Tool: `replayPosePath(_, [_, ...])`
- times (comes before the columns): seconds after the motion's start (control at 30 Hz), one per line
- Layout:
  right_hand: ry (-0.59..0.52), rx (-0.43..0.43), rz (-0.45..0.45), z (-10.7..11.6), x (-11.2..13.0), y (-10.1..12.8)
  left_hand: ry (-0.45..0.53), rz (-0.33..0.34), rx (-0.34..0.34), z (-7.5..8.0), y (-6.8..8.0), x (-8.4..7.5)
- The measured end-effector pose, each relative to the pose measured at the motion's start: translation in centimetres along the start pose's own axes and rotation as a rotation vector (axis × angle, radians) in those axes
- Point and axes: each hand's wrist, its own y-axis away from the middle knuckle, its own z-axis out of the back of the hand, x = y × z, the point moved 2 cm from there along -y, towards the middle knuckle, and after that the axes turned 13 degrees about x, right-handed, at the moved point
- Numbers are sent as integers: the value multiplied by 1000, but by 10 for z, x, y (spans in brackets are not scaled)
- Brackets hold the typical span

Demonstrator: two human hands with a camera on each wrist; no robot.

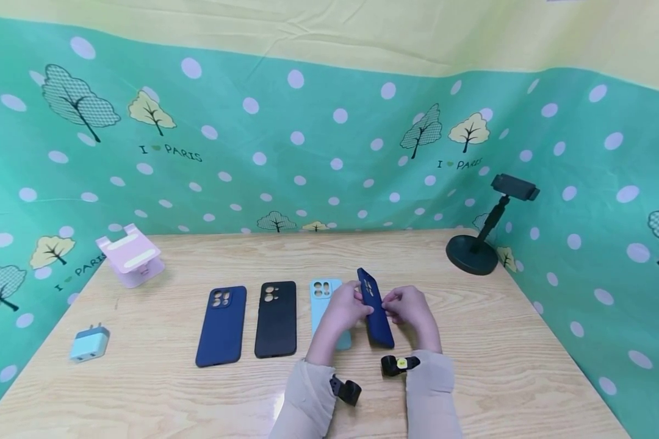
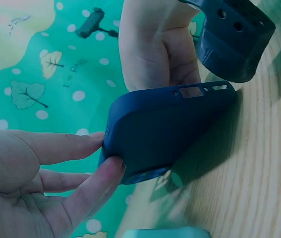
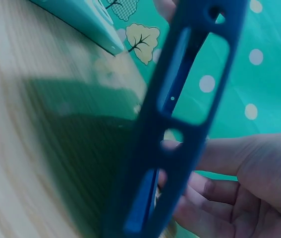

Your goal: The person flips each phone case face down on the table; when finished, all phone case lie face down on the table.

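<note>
Sleeves at the bottom edge of the head view, a small black wrist camera strapped on each. Just past them both our hands are on one dark blue phone case (image 1: 376,308), tipped up on its long edge above the worktop (image 1: 527,366), camera cutouts at the far end.

Left hand (image 1: 345,312): thumb and fingers pinch the case's left side; left wrist view shows fingertips (image 2: 108,166) on a rounded corner of it, fingers fairly straight, light hold. Right hand (image 1: 412,310): fingers curled onto the right edge; right wrist view shows fingers behind the case rim, seen through the cutouts. How hard either hand grips, we can't tell.

Flat on the worktop, in a row left of the held case: navy case (image 1: 222,326), black case (image 1: 276,319), light blue case (image 1: 325,305), the last partly hidden under the left hand. All three lie back-up, cutouts away from us.

Further out: white-blue charger plug (image 1: 90,343) near the left edge, pink folding stand (image 1: 130,255) at back left, black round-base phone holder (image 1: 480,241) at back right. Green dotted cloth (image 1: 307,146) with trees walls the worktop on three sides.
</note>
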Motion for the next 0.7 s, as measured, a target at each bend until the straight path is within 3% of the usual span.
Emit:
replayPosePath(0.23, [-4, 25, 27, -5, 3, -1, -31, 41, 12, 5, 2, -1])
replayPosePath(0.7, [-37, 154, 122, -17, 12, -4, -36, 18, 5, 12, 7, -7])
